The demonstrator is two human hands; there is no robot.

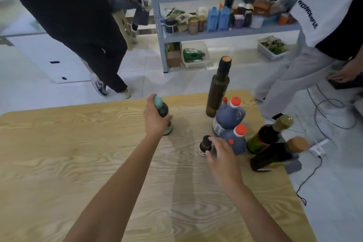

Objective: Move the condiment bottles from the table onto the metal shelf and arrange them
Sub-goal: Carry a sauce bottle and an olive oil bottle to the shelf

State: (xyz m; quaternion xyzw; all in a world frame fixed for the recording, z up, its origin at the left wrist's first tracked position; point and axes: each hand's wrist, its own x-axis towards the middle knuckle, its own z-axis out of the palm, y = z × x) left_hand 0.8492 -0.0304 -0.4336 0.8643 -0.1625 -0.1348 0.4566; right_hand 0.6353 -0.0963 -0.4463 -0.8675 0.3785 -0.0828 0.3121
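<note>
On the wooden table [78,153], my left hand [154,119] grips a dark bottle with a teal cap [164,111], which stands near the table's far edge. My right hand [221,155] curls round a small dark bottle with a white label [204,145]. To the right stand a tall olive-green bottle [218,92], two blue bottles with red caps [229,116] [236,140], a dark bottle with a green top [269,134] and a dark jar with a cork-coloured lid [279,155]. The grey metal shelf [225,32] stands across the floor behind the table.
The shelf's middle level is crowded with jars, blue cartons and packets. A person in black [78,25] stands at the left, another in a white shirt [314,45] at the right, both between table and shelf. Cables and a power strip [319,146] lie on the floor right.
</note>
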